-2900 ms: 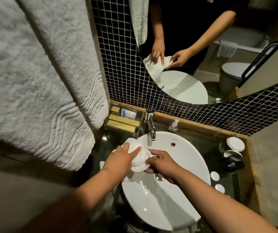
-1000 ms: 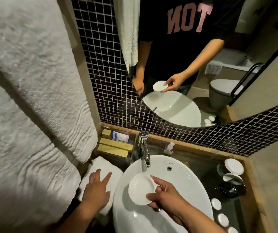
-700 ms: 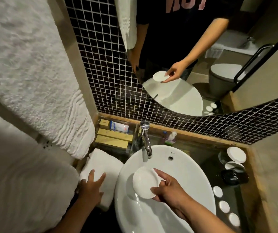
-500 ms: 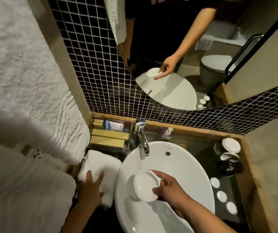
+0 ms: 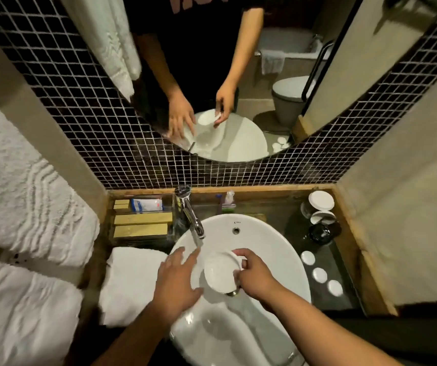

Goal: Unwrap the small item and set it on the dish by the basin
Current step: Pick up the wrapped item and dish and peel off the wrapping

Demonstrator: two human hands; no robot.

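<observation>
My right hand [image 5: 254, 276] grips a small round white dish [image 5: 221, 272] by its right rim and holds it over the white basin [image 5: 273, 249]. Nothing shows in the dish. My left hand [image 5: 176, 282] hovers over the basin's left rim with its fingers spread, just left of the dish and holding nothing. A folded white cloth [image 5: 130, 286] lies on the counter left of the basin. No wrapped small item is visible in either hand.
A chrome tap [image 5: 192, 219] stands behind the basin. A tray of boxed amenities [image 5: 140, 223] sits back left. Lidded jars [image 5: 320, 202] and three small white discs [image 5: 319, 274] are on the right counter. White towels [image 5: 27, 207] hang at the left. A mirror [image 5: 212, 88] fills the wall.
My left hand left the folded cloth and moved right, over the basin's rim beside the dish. The right hand kept hold of the dish over the basin.
</observation>
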